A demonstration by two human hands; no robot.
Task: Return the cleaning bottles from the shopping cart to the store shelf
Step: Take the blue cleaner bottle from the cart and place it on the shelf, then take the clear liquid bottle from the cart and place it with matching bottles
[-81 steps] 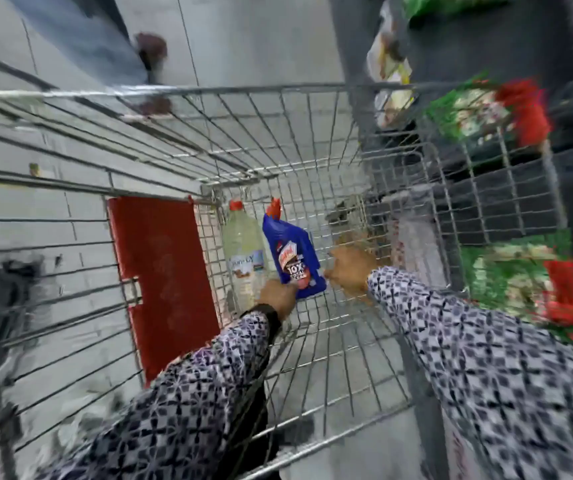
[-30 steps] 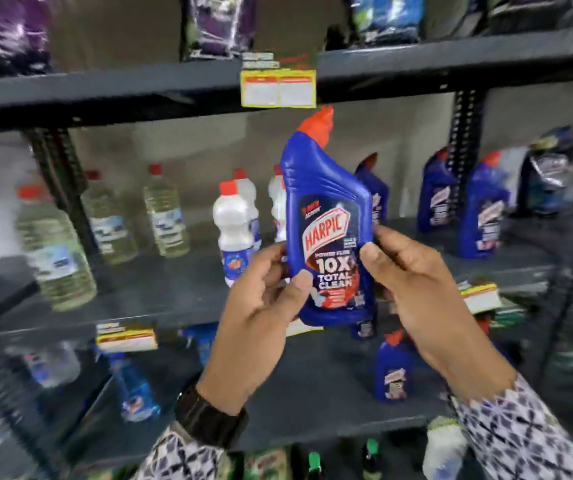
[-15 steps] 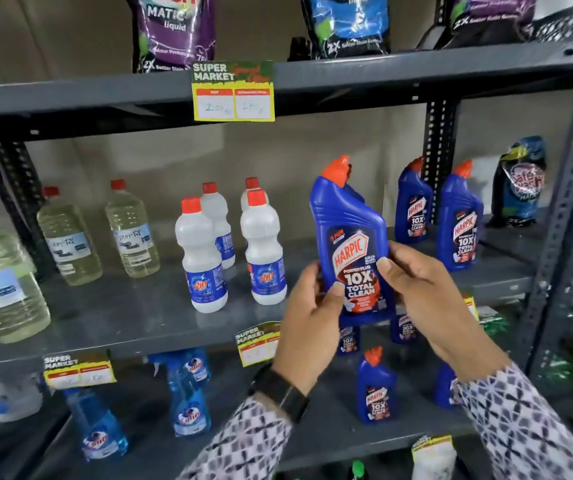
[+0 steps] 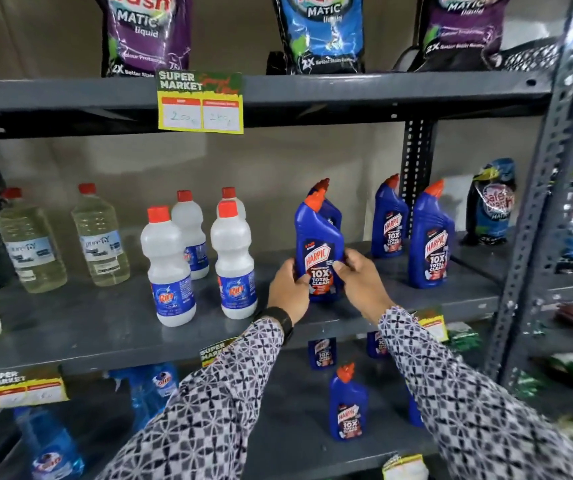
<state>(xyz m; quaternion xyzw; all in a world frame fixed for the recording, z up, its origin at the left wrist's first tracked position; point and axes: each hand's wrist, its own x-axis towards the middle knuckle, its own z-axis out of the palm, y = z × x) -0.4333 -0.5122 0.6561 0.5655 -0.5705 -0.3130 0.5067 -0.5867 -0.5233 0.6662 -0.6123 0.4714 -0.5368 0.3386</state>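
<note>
A blue Harpic bottle (image 4: 319, 244) with an orange cap stands upright on the grey middle shelf (image 4: 112, 327), in front of another blue bottle. My left hand (image 4: 289, 292) grips its lower left side and my right hand (image 4: 361, 282) grips its lower right side. Whether its base touches the shelf is hidden by my hands. Two more Harpic bottles (image 4: 430, 237) stand to the right on the same shelf. The shopping cart is out of view.
White Rin bottles (image 4: 169, 268) stand left of my hands, and clear PureTY bottles (image 4: 100, 237) further left. Detergent pouches (image 4: 146, 32) sit on the top shelf. Smaller Harpic bottles (image 4: 347, 407) and blue spray bottles (image 4: 49, 445) fill the lower shelf. A grey upright post (image 4: 534, 216) is at the right.
I lifted the Harpic bottle out of the cart with both hands, carried it up to the shelf, and lowered it forward onto the middle shelf among the other blue bottles.
</note>
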